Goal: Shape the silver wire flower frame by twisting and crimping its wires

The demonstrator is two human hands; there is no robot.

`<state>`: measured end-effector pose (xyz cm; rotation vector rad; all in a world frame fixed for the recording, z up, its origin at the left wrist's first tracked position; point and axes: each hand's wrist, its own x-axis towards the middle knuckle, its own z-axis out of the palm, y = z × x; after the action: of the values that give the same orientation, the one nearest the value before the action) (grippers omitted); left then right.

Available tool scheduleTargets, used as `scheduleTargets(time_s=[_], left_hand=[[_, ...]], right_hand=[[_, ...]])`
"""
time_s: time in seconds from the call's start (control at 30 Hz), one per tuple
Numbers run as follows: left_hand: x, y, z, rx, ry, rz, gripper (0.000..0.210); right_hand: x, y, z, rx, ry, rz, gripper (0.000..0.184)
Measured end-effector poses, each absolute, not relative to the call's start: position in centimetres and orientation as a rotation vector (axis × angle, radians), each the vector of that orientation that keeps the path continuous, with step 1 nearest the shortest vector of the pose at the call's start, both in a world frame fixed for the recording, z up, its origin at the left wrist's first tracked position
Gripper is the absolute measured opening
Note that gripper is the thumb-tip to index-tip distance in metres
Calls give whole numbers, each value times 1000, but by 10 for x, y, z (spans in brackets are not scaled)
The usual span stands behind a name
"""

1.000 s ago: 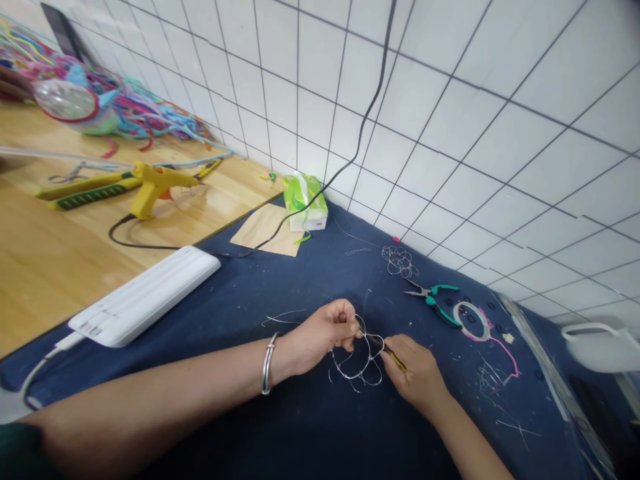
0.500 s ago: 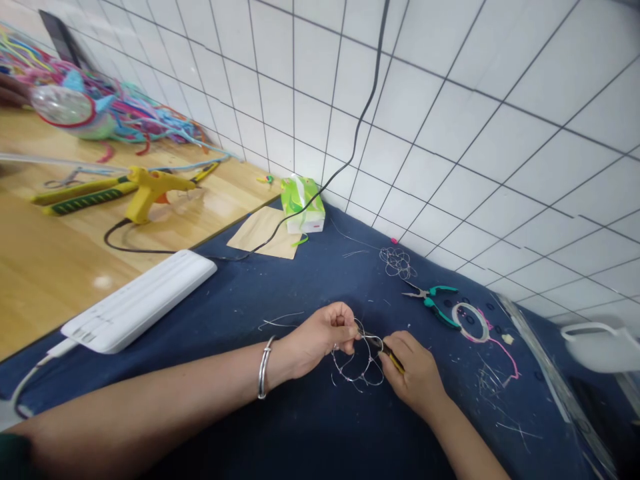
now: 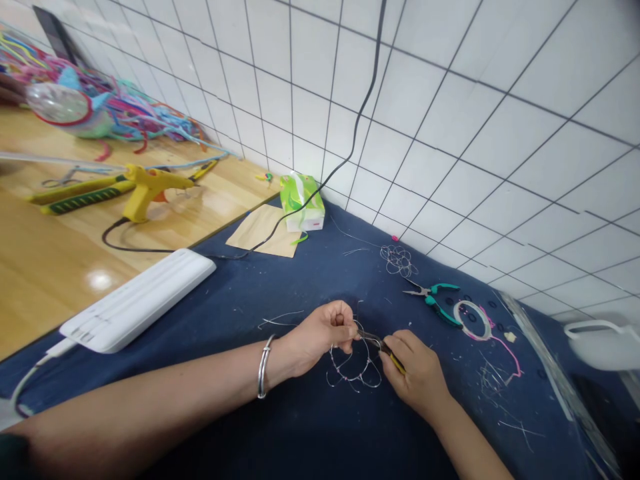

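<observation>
Nearest, the left hand, a silver bangle at its wrist, pinches the upper edge of a flower-shaped wire frame between thumb and forefinger; its other fingers curl in. The frame hangs just above the dark blue tabletop, between the two hands. The right hand is closed around the yellow-handled pliers, their dark nose reaching to the frame beside the left fingertips. Those fingertips partly cover the contact, so whether the nose grips wire cannot be told. The right palm hides most of the handles.

To the left lies a white device with small printing too blurred to read. Farther right are teal-handled pliers and a second wire flower. Beyond, a green tissue pack bears a tiny red mark, illegible. At the far left, part of another person is cut off by the picture's edge.
</observation>
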<state>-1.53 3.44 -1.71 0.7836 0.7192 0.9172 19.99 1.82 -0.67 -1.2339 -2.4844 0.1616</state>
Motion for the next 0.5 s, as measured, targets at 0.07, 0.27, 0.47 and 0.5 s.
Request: scheduleTargets(time_s=[0.07,0.27,0.47,0.5], left_hand=[[-15,35,-17,807,734,919,12],[-15,36,-14,836,768,925,14],[-15,35,-16,835,784,932,12],[-15,35,-17,832,785,937,12]], right_hand=[[200,18,-6,-1247,-2502,157,17],[198,16,-4,-1233,-2499,116,15],[197,14,-8,-1250,-2467,180,14],[196,14,-8,-1256,-2460,206,14]])
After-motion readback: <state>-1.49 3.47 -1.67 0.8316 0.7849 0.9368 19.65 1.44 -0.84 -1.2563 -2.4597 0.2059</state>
